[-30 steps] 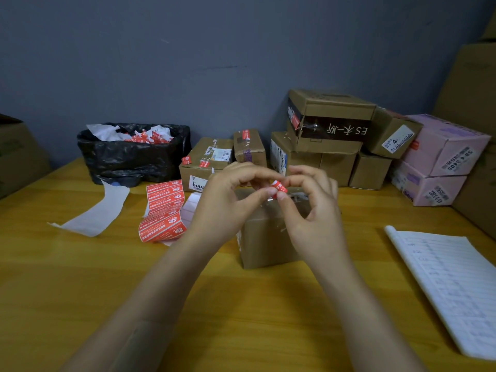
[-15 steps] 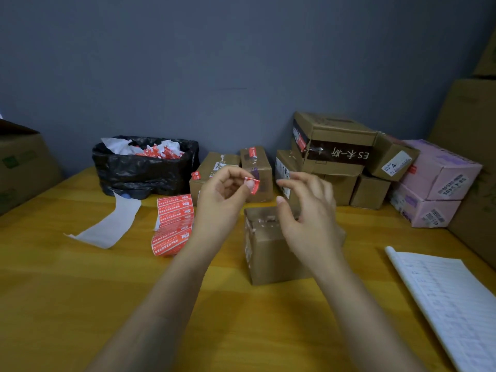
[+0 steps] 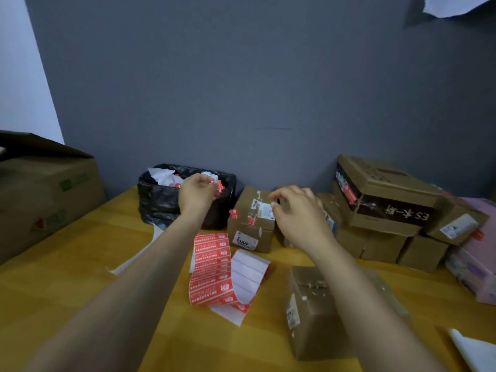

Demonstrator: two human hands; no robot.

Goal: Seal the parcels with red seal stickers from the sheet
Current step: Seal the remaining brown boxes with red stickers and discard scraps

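My left hand (image 3: 197, 196) pinches a small crumpled red sticker scrap (image 3: 219, 187) over the black bin (image 3: 161, 202) at the back of the table. My right hand (image 3: 298, 213) hovers with loosely curled fingers, holding nothing, above the small brown parcels. The sheet of red seal stickers (image 3: 213, 268) lies on the wooden table between my forearms, its white backing (image 3: 248, 275) partly peeled. A plain brown parcel (image 3: 314, 312) stands near me under my right forearm. A sealed parcel (image 3: 251, 224) with red stickers sits behind the sheet.
A pile of brown parcels (image 3: 381, 200) and pink boxes (image 3: 472, 261) fills the back right. A large carton (image 3: 45, 191) stands at the left. A strip of white backing paper (image 3: 134, 257) lies by the bin. A notebook corner (image 3: 475, 350) shows at the bottom right.
My left hand carried the red scrap away from the near parcel, left and back to above the bin. My right hand let go and lifted off the parcel. The camera tilted up.
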